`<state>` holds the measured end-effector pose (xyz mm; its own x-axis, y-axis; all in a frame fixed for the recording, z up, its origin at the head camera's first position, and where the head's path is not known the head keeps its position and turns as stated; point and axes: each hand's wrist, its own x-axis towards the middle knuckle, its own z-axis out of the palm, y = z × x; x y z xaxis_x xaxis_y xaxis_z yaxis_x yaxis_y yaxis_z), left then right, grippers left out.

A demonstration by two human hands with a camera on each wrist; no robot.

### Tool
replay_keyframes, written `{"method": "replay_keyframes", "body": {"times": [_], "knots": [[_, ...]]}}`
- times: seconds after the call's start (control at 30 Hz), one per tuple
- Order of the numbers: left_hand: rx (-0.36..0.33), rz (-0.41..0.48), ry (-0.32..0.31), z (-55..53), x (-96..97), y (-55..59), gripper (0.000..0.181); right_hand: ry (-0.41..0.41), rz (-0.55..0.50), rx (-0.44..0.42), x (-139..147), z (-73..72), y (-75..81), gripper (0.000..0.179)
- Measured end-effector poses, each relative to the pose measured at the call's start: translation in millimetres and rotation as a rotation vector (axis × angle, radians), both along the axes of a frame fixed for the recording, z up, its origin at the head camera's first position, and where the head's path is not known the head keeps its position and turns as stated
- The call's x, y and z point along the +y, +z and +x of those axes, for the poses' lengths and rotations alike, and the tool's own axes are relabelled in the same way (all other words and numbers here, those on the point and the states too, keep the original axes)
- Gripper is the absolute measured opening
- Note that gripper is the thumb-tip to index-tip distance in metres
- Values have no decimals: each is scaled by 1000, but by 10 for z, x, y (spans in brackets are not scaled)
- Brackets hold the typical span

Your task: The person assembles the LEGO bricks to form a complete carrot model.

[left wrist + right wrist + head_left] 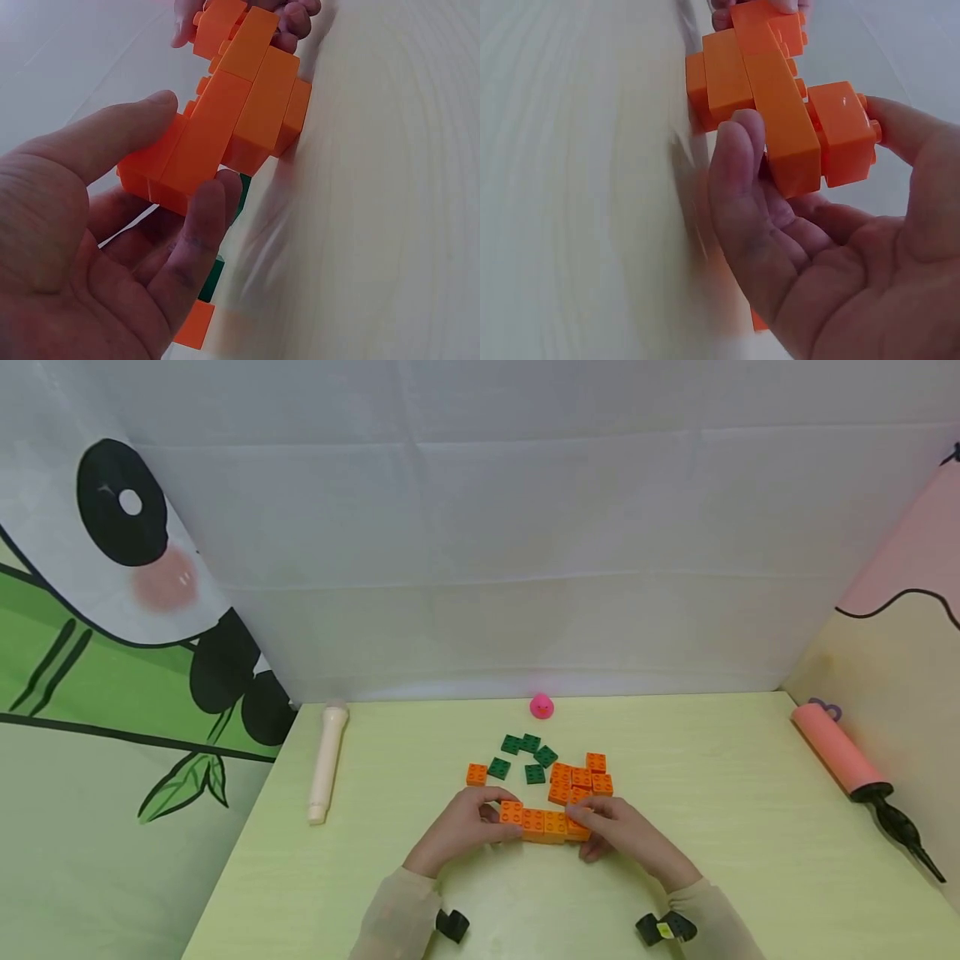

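Between the two hands is a joined row of orange toy building bricks (543, 827), stacked in layers. My left hand (467, 827) grips its left end; in the left wrist view the thumb (124, 135) lies on the upper brick and the fingers bear from below. My right hand (622, 831) holds the other end. Under its thumb, an orange brick (844, 135) sits slightly tilted, with a narrow gap to the brick row (784, 120). Whether its studs are engaged I cannot tell. Behind the right hand lies a cluster of orange bricks (581, 778).
Several green bricks (531, 758) and one orange brick (476, 774) lie beyond the hands. A pink toy (542, 706) stands at the table's back edge. A pale stick-like object (327, 764) lies left; a pink pump-like tool (843, 752) lies right by the wall.
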<state>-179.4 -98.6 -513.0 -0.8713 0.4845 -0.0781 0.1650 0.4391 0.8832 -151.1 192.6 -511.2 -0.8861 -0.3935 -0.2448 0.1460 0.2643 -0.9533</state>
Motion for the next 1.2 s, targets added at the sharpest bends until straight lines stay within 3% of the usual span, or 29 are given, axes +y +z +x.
{"method": "replay_keyframes", "body": {"times": [0.2,0.63,1.2], "knots": [[4,-6,1,0,4,2,34,-20,-27,-48,-10,-12,-2,42],[-4,-15,6,1,6,9,34,-4,-61,-54,12,-51,-71,38],[-8,-25,12,11,3,14,35,-25,-38,-51,1,-25,-47,39]]}}
